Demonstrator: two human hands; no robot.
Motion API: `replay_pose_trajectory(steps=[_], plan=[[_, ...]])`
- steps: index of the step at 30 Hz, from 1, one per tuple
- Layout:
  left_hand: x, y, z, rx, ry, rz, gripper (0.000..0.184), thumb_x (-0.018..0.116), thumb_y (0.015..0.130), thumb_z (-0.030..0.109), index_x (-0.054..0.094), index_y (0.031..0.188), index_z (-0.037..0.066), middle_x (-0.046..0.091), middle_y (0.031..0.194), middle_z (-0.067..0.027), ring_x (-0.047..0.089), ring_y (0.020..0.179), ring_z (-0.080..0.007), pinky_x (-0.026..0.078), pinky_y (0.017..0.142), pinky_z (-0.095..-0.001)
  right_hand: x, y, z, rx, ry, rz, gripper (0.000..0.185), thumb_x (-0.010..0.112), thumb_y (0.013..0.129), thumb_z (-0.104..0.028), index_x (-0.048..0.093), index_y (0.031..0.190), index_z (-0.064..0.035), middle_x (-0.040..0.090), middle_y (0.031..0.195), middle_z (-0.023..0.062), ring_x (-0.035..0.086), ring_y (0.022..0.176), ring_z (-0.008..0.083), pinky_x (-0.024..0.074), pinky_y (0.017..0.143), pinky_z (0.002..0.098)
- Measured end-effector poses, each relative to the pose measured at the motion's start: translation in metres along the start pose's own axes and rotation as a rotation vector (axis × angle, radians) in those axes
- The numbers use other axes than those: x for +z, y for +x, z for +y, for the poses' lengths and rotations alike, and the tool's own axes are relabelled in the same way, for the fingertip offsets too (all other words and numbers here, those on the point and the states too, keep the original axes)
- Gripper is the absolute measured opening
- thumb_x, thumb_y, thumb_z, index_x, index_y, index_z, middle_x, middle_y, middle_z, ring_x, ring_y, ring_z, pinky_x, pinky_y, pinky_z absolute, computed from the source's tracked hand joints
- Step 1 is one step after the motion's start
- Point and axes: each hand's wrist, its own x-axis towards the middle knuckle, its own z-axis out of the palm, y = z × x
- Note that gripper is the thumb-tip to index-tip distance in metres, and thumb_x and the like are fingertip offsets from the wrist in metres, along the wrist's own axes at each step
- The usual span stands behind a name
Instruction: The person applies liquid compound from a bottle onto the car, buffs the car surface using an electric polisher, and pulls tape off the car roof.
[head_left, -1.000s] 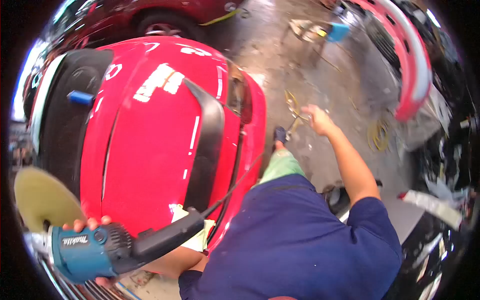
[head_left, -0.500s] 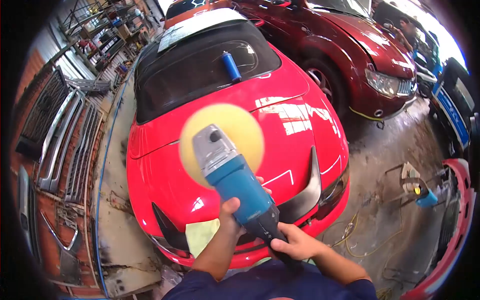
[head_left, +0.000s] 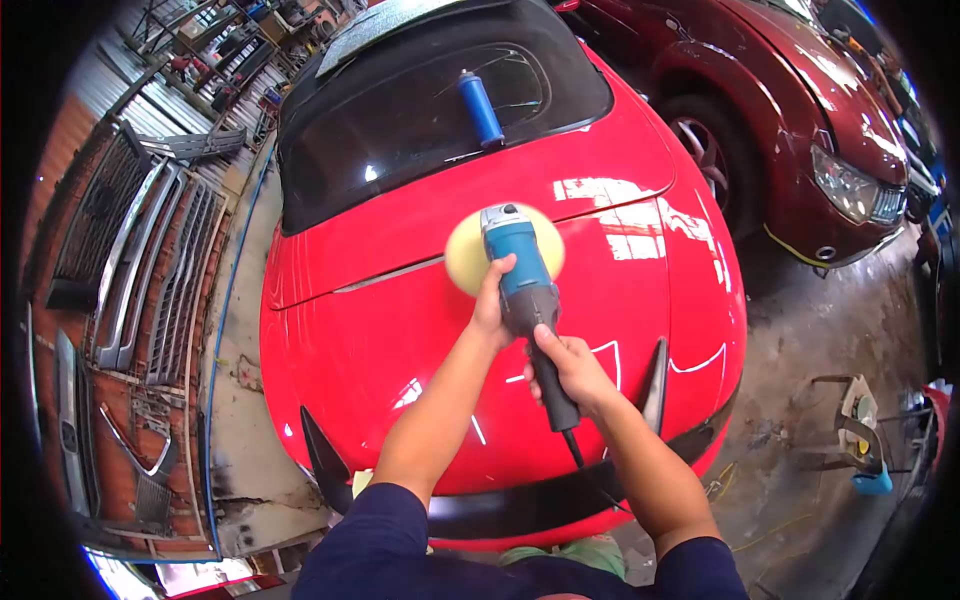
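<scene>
A teal and black car polisher (head_left: 520, 255) with a round yellow foam pad (head_left: 466, 250) is in both my hands, over the red body panel (head_left: 400, 345) of a car. The pad seems to lie on the panel, near the seam; its underside is hidden. Around the front of the teal body wraps my left hand (head_left: 492, 305), thumb along the side. My right hand (head_left: 572, 372) grips the black rear handle, from which a dark cord (head_left: 597, 483) runs down. Beyond the pad, a blue bottle (head_left: 482, 110) sits on the car's dark window (head_left: 370, 150).
To the right stands a dark red vehicle (head_left: 760, 120). Car grilles (head_left: 180, 290) hang or lean at the left, beside a blue hose (head_left: 217, 370). A small stool (head_left: 855, 410) with a few items stands on the floor at the right.
Both hands have moved the polisher forward and away from me, from close to the camera down toward the panel. My arms are more outstretched, and the view has shifted slightly.
</scene>
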Motion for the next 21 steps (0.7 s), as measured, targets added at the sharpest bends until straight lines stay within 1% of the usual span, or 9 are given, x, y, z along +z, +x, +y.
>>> replay_pose_trajectory(steps=[4,6,8,9,11,12,14,16,21], plan=[[-0.012,0.066,0.012,-0.019,-0.097,-0.116,0.076,0.062,0.091,0.064,0.057,0.128,-0.002,0.071,0.105,-0.0210,0.074,0.089,-0.0321,0.063,0.079,-0.0492,-0.022,0.048,-0.019,-0.089,-0.143,0.072,0.049,0.061,0.105,-0.053,0.060,0.098,-0.0040,0.067,0.072,0.0089,0.064,0.052,0.0168,0.0514,0.048,0.0310],[-0.025,0.108,0.022,-0.012,0.022,-0.178,0.078,0.063,0.091,0.067,0.057,0.127,-0.002,0.072,0.102,-0.0198,0.075,0.086,-0.0319,0.063,0.082,-0.0491,-0.024,0.069,-0.035,-0.105,-0.174,0.143,0.050,0.061,0.104,-0.054,0.060,0.099,-0.0042,0.066,0.071,0.0079,0.063,0.052,0.0172,0.0516,0.048,0.0322],[-0.017,0.126,0.040,0.017,0.022,-0.106,0.076,0.067,0.092,0.065,0.057,0.128,-0.002,0.073,0.101,-0.0183,0.076,0.084,-0.0293,0.064,0.081,-0.0452,-0.031,0.091,-0.044,-0.124,-0.190,0.161,0.052,0.057,0.106,-0.055,0.061,0.103,-0.0031,0.065,0.073,0.0072,0.063,0.053,0.0170,0.0516,0.048,0.0322],[-0.018,0.135,0.049,0.042,-0.012,-0.115,0.067,0.075,0.091,0.057,0.059,0.126,0.001,0.072,0.103,-0.0149,0.074,0.084,-0.0246,0.063,0.080,-0.0387,-0.030,0.100,-0.047,-0.128,-0.200,0.169,0.054,0.054,0.107,-0.055,0.062,0.106,-0.0019,0.065,0.074,0.0068,0.063,0.054,0.0166,0.0514,0.049,0.0319],[-0.024,0.145,0.060,0.073,0.039,-0.060,0.068,0.076,0.090,0.057,0.059,0.125,0.001,0.071,0.099,-0.0145,0.074,0.082,-0.0242,0.063,0.076,-0.0379,-0.021,0.118,-0.050,-0.121,-0.225,0.167,0.055,0.053,0.107,-0.056,0.061,0.108,-0.0020,0.064,0.075,0.0062,0.062,0.055,0.0167,0.0514,0.049,0.0317],[-0.030,0.144,0.067,0.084,0.027,-0.057,0.065,0.077,0.089,0.053,0.059,0.124,0.001,0.070,0.095,-0.0136,0.074,0.079,-0.0238,0.063,0.071,-0.0378,-0.014,0.124,-0.048,-0.117,-0.212,0.165,0.055,0.053,0.107,-0.057,0.061,0.109,-0.0021,0.064,0.075,0.0062,0.062,0.055,0.0168,0.0515,0.049,0.0317],[-0.051,0.137,0.082,0.104,0.049,-0.062,0.066,0.077,0.089,0.052,0.058,0.125,0.001,0.071,0.097,-0.0154,0.075,0.081,-0.0248,0.064,0.074,-0.0389,0.003,0.135,-0.039,-0.111,-0.189,0.153,0.056,0.053,0.106,-0.057,0.061,0.110,-0.0022,0.063,0.075,0.0063,0.061,0.054,0.0169,0.0518,0.049,0.0323],[-0.074,0.122,0.096,0.112,0.044,-0.049,0.065,0.077,0.088,0.049,0.057,0.127,0.001,0.072,0.098,-0.0169,0.075,0.082,-0.0262,0.064,0.076,-0.0398,0.026,0.145,-0.028,-0.115,-0.187,0.112,0.055,0.055,0.106,-0.057,0.062,0.106,-0.0024,0.064,0.074,0.0070,0.062,0.054,0.0168,0.0527,0.049,0.0328],[-0.135,0.070,0.141,0.127,-0.008,0.052,0.066,0.076,0.088,0.051,0.056,0.129,0.002,0.071,0.100,-0.0179,0.075,0.082,-0.0282,0.065,0.077,-0.0428,0.094,0.173,-0.006,-0.053,-0.196,0.037,0.053,0.059,0.105,-0.055,0.062,0.102,-0.0023,0.064,0.072,0.0074,0.062,0.053,0.0169,0.0530,0.049,0.0326]])
